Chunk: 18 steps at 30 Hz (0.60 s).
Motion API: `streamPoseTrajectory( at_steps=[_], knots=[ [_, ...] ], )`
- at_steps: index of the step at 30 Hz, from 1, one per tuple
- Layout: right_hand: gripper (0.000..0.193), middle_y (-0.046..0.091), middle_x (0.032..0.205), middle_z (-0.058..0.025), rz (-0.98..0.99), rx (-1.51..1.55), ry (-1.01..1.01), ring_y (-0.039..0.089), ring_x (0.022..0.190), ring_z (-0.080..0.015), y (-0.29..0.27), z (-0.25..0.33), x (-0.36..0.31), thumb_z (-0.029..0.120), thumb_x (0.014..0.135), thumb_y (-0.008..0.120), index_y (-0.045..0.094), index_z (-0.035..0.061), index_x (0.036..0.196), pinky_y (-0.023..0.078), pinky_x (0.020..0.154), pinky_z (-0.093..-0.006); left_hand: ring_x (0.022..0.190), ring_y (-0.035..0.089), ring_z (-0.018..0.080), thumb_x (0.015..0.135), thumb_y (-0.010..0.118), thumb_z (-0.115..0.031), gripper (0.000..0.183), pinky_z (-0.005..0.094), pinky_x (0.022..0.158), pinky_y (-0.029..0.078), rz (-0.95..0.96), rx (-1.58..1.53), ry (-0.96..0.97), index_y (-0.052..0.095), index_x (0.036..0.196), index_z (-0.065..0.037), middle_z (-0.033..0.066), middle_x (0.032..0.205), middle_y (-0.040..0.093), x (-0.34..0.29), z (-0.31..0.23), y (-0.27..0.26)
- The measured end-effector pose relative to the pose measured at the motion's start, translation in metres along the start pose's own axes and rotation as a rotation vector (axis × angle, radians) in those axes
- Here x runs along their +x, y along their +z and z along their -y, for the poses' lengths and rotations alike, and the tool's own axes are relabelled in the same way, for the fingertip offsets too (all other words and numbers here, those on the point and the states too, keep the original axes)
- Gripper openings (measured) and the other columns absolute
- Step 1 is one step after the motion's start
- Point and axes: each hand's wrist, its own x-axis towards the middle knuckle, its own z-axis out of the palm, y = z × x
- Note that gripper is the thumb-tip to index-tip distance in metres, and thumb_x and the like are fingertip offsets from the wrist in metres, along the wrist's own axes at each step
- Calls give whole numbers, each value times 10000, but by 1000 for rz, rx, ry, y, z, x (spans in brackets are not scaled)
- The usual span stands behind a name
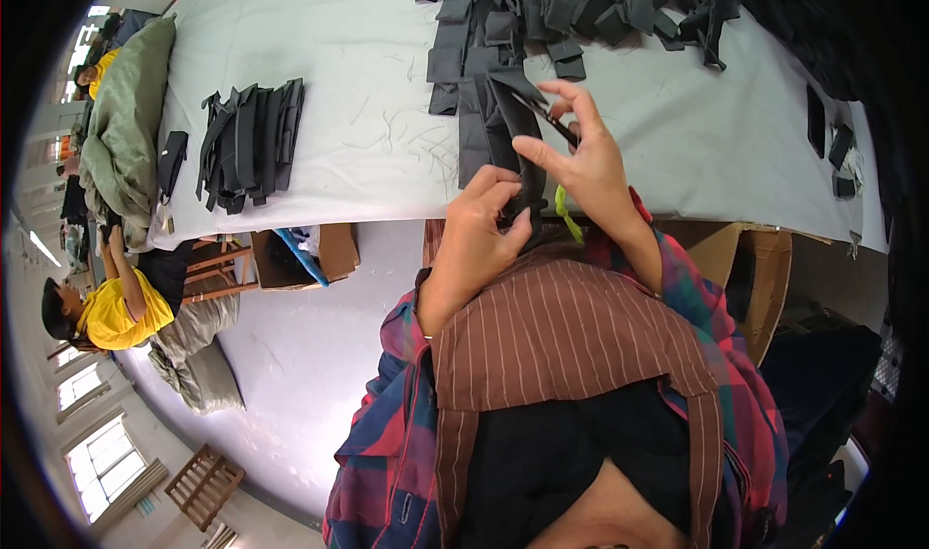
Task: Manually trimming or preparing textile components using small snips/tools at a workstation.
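Observation:
At the table's near edge, my left hand [481, 222] is closed on the lower end of a dark grey fabric strip [520, 114]. My right hand [592, 157] holds a small pair of dark thread snips [547, 116], its blades against the strip's upper part. A bright yellow-green ribbon [567, 216] hangs below the right hand. Beyond the hands, more dark fabric pieces [474, 51] lie in overlapping rows and a loose heap. Part of the strip is hidden behind my left fingers.
A stack of dark strips [254, 143] lies left on the white-covered table [363, 56], among loose thread ends. A black phone-like object [815, 121] lies at the right. Cardboard boxes [339, 251] stand below. A person in yellow [126, 312] works at the far left beside green cloth [126, 123].

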Motion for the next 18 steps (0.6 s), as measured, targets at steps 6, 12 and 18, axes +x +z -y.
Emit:
streamPoseTrajectory(
  at_steps=[6, 12, 18],
  knots=[
    [324, 653, 943, -59, -63, -172, -121, 600, 796, -196, 0, -14, 34, 224, 771, 720, 610, 81, 1040, 466, 712, -318, 657, 555, 175, 692, 678, 13, 214, 265, 579, 465, 91, 34, 40, 594, 883, 63, 98, 868, 579, -5, 4, 6],
    [134, 590, 733, 21, -77, 58, -49, 491, 613, -95, -3, -36, 50, 170, 841, 663, 633, 54, 903, 384, 572, -246, 671, 558, 176, 688, 697, 2, 235, 262, 578, 465, 147, 56, 24, 596, 891, 65, 106, 871, 581, -4, 3, 4],
    [90, 447, 643, 86, 89, 780, 358, 336, 495, -16, -6, -1, 37, 180, 927, 582, 554, 95, 927, 288, 484, -201, 955, 576, 251, 740, 691, -60, 345, 303, 744, 475, -50, -54, 163, 607, 1071, -7, 140, 1169, 537, 7, -2, -1]
  ],
)
